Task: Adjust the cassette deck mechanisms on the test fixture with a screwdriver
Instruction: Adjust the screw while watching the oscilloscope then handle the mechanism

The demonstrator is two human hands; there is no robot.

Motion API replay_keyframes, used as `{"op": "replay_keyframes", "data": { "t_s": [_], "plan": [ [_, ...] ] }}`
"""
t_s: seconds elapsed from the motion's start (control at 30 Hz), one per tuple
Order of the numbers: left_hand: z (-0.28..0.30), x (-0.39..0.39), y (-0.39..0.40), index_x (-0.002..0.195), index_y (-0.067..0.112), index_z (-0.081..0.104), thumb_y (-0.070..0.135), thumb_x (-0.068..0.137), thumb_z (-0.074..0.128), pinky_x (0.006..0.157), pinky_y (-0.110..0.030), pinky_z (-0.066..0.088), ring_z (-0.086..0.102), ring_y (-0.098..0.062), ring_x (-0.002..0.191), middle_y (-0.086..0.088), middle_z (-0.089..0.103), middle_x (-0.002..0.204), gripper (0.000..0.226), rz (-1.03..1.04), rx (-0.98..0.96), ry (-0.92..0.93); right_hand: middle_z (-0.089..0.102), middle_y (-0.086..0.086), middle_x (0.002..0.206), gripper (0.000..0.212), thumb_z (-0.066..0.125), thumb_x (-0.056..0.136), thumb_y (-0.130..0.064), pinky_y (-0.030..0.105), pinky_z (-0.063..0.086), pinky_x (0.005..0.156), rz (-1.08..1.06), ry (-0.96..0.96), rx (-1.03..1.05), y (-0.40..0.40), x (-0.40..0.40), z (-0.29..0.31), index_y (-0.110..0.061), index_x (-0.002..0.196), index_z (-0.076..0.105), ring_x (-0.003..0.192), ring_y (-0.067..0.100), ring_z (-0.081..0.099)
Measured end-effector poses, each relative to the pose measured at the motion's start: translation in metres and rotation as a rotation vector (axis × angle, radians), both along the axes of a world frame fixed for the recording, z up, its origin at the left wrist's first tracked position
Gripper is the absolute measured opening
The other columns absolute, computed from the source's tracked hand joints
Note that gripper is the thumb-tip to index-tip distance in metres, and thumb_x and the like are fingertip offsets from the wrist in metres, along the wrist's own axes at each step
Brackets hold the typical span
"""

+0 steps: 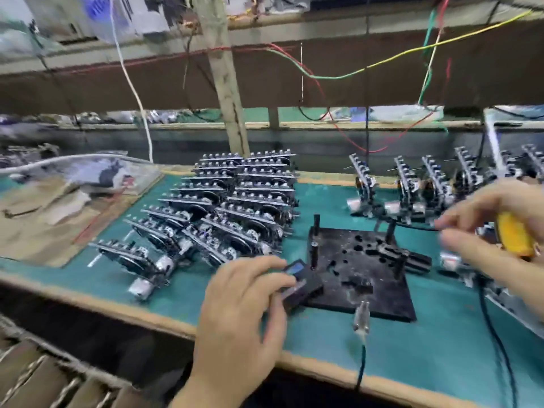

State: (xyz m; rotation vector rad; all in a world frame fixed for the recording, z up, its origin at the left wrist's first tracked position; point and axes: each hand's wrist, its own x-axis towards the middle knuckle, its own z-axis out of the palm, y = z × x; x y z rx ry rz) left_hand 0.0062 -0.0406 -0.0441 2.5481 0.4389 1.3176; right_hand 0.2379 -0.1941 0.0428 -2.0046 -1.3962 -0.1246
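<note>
Left hand [241, 307] grips small black device [300, 282] at black holed fixture plate [368, 278]; right hand [500, 231] holds yellow-handled screwdriver [513, 238].

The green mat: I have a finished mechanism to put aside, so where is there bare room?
Bare green mat lies along the near edge, right of the left hand and before the black fixture plate. Another strip runs behind the plate. The stacked mechanisms crowd the left; the right hand and upright mechanisms crowd the right.

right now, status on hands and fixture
Left hand on small black device. Right hand gripping yellow screwdriver. Test fixture empty. Nothing blocking.
</note>
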Motion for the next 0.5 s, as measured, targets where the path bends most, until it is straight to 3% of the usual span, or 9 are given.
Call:
{"op": "replay_keyframes", "data": {
  "t_s": [0.07,0.13,0.2,0.27,0.33,0.5],
  "plan": [
    [0.013,-0.021,0.032,0.109,0.017,0.069,0.001,0.086,0.054,0.107,-0.025,0.032,0.055,-0.016,0.114,0.006,0.063,0.119,0.032,0.219,0.032,0.007,0.063,-0.025,0.079,0.017,0.065,0.084,-0.054,0.006,0.042,0.064,0.171,0.048,-0.093,0.017,-0.049,0.013,-0.039,0.083,0.058,0.067,-0.007,0.058],
    [0.027,-0.045,0.074,0.114,0.019,0.068,-0.01,0.078,0.058,0.108,-0.025,0.033,0.056,-0.023,0.116,0.003,0.063,0.121,0.047,0.383,-0.017,0.132,0.062,-0.026,0.085,0.015,0.065,0.089,-0.051,0.009,0.041,0.07,0.312,0.069,-0.146,0.048,-0.083,0.007,-0.037,0.087,0.059,0.076,-0.009,0.055],
    [0.03,-0.057,0.1,0.115,0.017,0.069,-0.015,0.07,0.066,0.108,-0.036,0.037,0.056,-0.03,0.118,-0.002,0.065,0.123,0.055,0.456,-0.069,0.342,0.064,-0.023,0.097,0.014,0.062,0.093,-0.047,0.017,0.044,0.078,0.38,0.056,-0.143,0.079,-0.101,-0.005,-0.037,0.102,0.059,0.091,-0.004,0.056],
    [0.024,-0.058,0.116,0.114,0.018,0.07,-0.009,0.067,0.075,0.104,-0.043,0.042,0.058,-0.031,0.116,-0.002,0.066,0.121,0.055,0.432,-0.051,0.472,0.063,-0.014,0.118,0.027,0.063,0.095,-0.041,0.033,0.045,0.093,0.355,0.082,-0.16,0.111,-0.121,-0.014,-0.033,0.119,0.055,0.109,0.011,0.057],
    [0.024,-0.057,0.124,0.113,0.019,0.069,0.0,0.067,0.084,0.098,-0.044,0.046,0.061,-0.029,0.11,-0.001,0.069,0.115,0.053,0.378,-0.04,0.516,0.058,-0.002,0.127,0.037,0.065,0.095,-0.034,0.037,0.045,0.093,0.34,0.049,-0.178,0.137,-0.144,-0.025,-0.024,0.127,0.051,0.115,0.022,0.054],
    [0.027,-0.054,0.13,0.099,0.018,0.072,0.007,0.072,0.086,0.089,-0.041,0.043,0.061,-0.029,0.093,0.001,0.071,0.097,0.032,0.311,0.055,0.468,0.056,0.003,0.115,0.038,0.068,0.086,-0.01,0.039,0.046,0.08,0.263,-0.035,-0.189,0.158,-0.152,-0.04,-0.019,0.119,0.052,0.105,0.029,0.055]
  ]
}}
